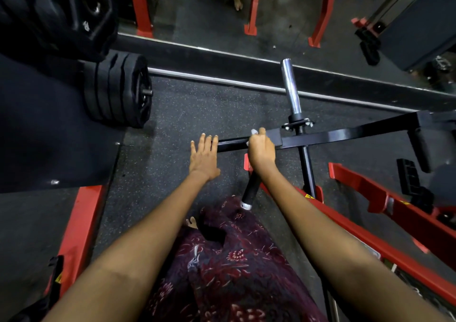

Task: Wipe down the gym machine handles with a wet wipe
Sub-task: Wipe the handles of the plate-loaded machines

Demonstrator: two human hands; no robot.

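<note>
Gripping wipe (pixel 254 132) on black bar (pixel 345 134), right hand (pixel 261 149) beside chrome post (pixel 291 87).

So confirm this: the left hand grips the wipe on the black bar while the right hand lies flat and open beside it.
Wrong on the hands: they are swapped. In the head view, the right hand grips the wipe on the black bar, while the left hand lies flat and open beside it.
</note>
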